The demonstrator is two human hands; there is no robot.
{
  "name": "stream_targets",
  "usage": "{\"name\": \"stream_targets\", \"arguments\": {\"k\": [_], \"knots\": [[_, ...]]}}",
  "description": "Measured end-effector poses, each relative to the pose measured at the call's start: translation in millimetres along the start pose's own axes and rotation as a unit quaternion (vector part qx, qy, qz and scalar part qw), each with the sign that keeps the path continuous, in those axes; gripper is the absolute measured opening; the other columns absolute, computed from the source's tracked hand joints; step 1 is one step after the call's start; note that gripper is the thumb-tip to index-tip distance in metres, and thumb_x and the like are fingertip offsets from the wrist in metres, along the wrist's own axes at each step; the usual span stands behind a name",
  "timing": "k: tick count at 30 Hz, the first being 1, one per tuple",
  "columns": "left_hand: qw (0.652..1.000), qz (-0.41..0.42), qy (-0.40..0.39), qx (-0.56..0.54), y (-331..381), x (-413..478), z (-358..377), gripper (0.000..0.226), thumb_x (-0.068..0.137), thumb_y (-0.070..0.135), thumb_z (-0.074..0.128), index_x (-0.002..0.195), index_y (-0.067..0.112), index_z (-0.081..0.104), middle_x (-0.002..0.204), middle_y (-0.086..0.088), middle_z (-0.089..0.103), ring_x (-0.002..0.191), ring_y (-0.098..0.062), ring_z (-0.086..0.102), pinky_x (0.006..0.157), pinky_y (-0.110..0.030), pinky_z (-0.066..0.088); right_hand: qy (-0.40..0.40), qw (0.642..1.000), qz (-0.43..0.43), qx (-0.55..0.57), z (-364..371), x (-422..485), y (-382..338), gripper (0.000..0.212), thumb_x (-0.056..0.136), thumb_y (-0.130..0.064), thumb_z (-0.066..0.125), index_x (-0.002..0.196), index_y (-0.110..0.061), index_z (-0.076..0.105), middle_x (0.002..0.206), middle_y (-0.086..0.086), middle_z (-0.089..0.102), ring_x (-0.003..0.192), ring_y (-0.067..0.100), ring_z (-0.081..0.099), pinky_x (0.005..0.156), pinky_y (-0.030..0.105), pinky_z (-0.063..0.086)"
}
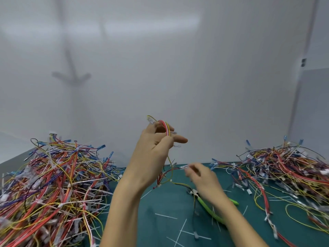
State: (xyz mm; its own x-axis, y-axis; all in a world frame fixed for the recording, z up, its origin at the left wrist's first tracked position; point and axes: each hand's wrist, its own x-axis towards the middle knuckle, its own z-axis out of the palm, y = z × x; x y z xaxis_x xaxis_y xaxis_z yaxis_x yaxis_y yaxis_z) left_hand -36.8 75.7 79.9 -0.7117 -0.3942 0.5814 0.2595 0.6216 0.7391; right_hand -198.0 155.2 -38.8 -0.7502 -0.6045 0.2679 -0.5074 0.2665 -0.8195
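Above the middle of the tabletop (pixel 160 207) the left hand (pixel 153 147) holds a wire bundle (pixel 166 128) raised, fingers curled round its red-and-yellow loop, while the blurred right hand (pixel 203 179), lower, pinches a trailing end just above green-handled cutters (pixel 208 206) lying there.

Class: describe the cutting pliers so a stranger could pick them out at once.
Start at the teal mat between the left wire heap and the right wire heap. Just below the right hand lie the pliers, partly under that forearm. They alone have thick lime-green handles, unlike the white tie offcuts around them.
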Motion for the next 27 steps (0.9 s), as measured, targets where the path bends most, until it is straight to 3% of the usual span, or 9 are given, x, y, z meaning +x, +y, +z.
{"name": "stream_targets", "arguments": {"k": [2, 4, 8, 11, 15, 18, 21, 24, 27], "knots": [[0.999, 0.014, -0.035, 0.007, 2.8, -2.6, -0.9, 0.04, 0.075, 0.024, 0.04, 0.083, 0.026, 0.08, 0.117, 0.012, 0.052, 0.115, 0.004, 0.049, 0.082, -0.001, 0.035, -0.033, 0.974, 0.037, 0.219, -10.8, 1.4, -23.9, 0.032, 0.105, -0.03, 0.046, 0.102, -0.008, 0.07, 0.084, 0.003, 0.076, 0.07, 0.017, 0.068, 0.072, 0.03, 0.058], [0.996, 0.023, -0.084, 0.002, 5.4, -5.6, -1.7, 0.039, 0.074, 0.019, 0.042, 0.083, 0.022, 0.079, 0.118, 0.014, 0.052, 0.117, -0.002, 0.051, 0.087, -0.007, 0.039, -0.101, 0.925, 0.07, 0.36, -22.2, -2.0, -41.6, 0.046, 0.107, -0.035, 0.039, 0.106, -0.002, 0.071, 0.091, 0.016, 0.077, 0.07, 0.021, 0.072, 0.063, 0.028, 0.058], [0.982, 0.01, -0.186, 0.003, 14.6, -9.7, -0.3, 0.038, 0.073, 0.017, 0.043, 0.085, 0.017, 0.079, 0.114, 0.014, 0.055, 0.11, -0.01, 0.058, 0.096, -0.032, 0.048, -0.201, 0.847, 0.09, 0.483, -39.5, -8.8, -59.3, 0.062, 0.1, -0.058, 0.037, 0.102, -0.014, 0.08, 0.102, 0.014, 0.075, 0.087, 0.026, 0.074, 0.084, 0.039, 0.056], [0.966, -0.019, -0.257, 0.026, 16.9, -12.2, 0.9, 0.031, 0.069, 0.027, 0.049, 0.074, 0.029, 0.079, 0.107, 0.019, 0.066, 0.103, 0.002, 0.06, 0.093, -0.02, 0.043, -0.196, 0.801, 0.094, 0.558, -49.9, -9.2, -66.8, 0.072, 0.091, -0.065, 0.042, 0.102, -0.004, 0.079, 0.106, 0.015, 0.075, 0.088, 0.022, 0.073, 0.081, 0.036, 0.059], [0.93, -0.128, -0.317, 0.136, 8.7, -12.7, 7.0, 0.061, 0.052, 0.054, 0.051, 0.09, 0.015, 0.078, 0.1, 0.001, 0.071, 0.069, -0.004, 0.056, 0.065, -0.026, 0.042, -0.123, 0.859, 0.038, 0.496, -61.2, -13.8, -76.5, 0.054, 0.084, -0.058, 0.059, 0.1, -0.01, 0.08, 0.113, 0.014, 0.074, 0.091, 0.02, 0.07, 0.083, 0.034, 0.054], [0.911, -0.147, -0.336, 0.189, -1.8, -12.5, 10.2, 0.032, 0.078, 0.035, 0.061, 0.101, 0.02, 0.078, 0.092, 0.023, 0.07, 0.055, 0.01, 0.053, 0.059, -0.013, 0.041, -0.049, 0.895, -0.001, 0.443, -61.0, -18.4, -79.8, 0.028, 0.084, -0.034, 0.069, 0.093, -0.01, 0.079, 0.096, 0.01, 0.077, 0.084, 0.017, 0.068, 0.08, 0.034, 0.049], [0.913, -0.15, -0.33, 0.187, -12.9, -11.6, 6.6, 0.024, 0.085, 0.027, 0.07, 0.108, 0.032, 0.075, 0.085, 0.0, 0.076, 0.063, -0.001, 0.059, 0.068, -0.021, 0.051, -0.024, 0.909, -0.036, 0.414, -60.1, -23.4, -85.4, 0.014, 0.09, -0.017, 0.066, 0.086, -0.012, 0.079, 0.085, 0.007, 0.076, 0.078, 0.014, 0.069, 0.081, 0.034, 0.049], [0.936, -0.156, -0.291, 0.118, -18.5, -12.0, -0.4, 0.034, 0.082, 0.02, 0.076, 0.114, 0.031, 0.07, 0.096, 0.008, 0.075, 0.075, -0.005, 0.069, 0.074, -0.017, 0.053, -0.005, 0.925, -0.096, 0.367, -64.6, -28.3, -93.4, 0.017, 0.089, -0.012, 0.067, 0.079, -0.018, 0.079, 0.082, 0.004, 0.077, 0.079, 0.012, 0.07, 0.079, 0.032, 0.049], [0.964, -0.166, -0.207, -0.028, -18.6, -12.5, -8.4, 0.053, 0.081, -0.006, 0.066, 0.126, 0.021, 0.06, 0.115, 0.002, 0.069, 0.093, -0.012, 0.071, 0.083, -0.027, 0.057, -0.013, 0.935, -0.164, 0.316, -73.4, -32.7, -98.0, 0.016, 0.087, -0.002, 0.067, 0.088, -0.016, 0.073, 0.083, 0.006, 0.077, 0.078, 0.013, 0.07, 0.069, 0.024, 0.05]]}}
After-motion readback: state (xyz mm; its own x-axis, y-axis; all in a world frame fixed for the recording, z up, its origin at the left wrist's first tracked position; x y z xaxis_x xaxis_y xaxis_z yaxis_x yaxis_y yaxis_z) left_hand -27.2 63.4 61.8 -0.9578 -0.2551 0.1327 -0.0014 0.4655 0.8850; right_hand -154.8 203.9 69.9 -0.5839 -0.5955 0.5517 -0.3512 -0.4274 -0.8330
